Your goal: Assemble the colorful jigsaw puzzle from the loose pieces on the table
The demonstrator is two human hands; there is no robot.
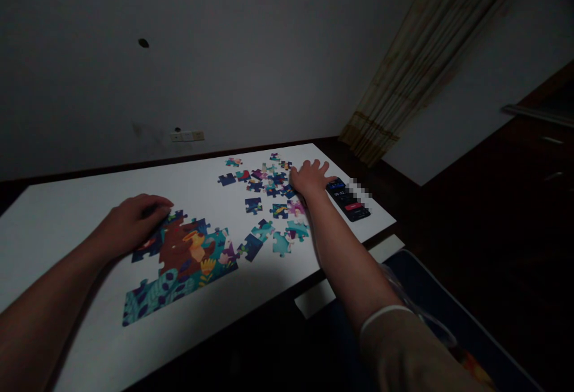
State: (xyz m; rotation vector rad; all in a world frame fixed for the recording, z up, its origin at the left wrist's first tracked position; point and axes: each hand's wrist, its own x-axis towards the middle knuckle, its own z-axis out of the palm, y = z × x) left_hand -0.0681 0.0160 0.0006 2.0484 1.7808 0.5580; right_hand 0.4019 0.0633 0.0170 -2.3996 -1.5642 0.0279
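Note:
A partly joined jigsaw puzzle [182,248] with a brown bear-like figure and teal leaves lies on the white table. Over its upper left edge hovers or rests my left hand [134,219], thumb and fingertips drawn together; whether they hold anything is hidden. Dark blue pieces show just beneath that hand. My right hand [310,177] has its fingers spread at the right side of a scatter of loose puzzle pieces [273,187]. Its thumb side lies close to the phone, and a few pieces touch or sit under its palm edge.
A phone [350,199] with a timer on screen lies near the right edge of the white table [89,189]. Loose pieces [282,244] lie between the joined part and my right forearm. Beyond stand a wall with sockets [187,136] and a curtain [381,117]. A dark blue seat [430,296] is at the lower right.

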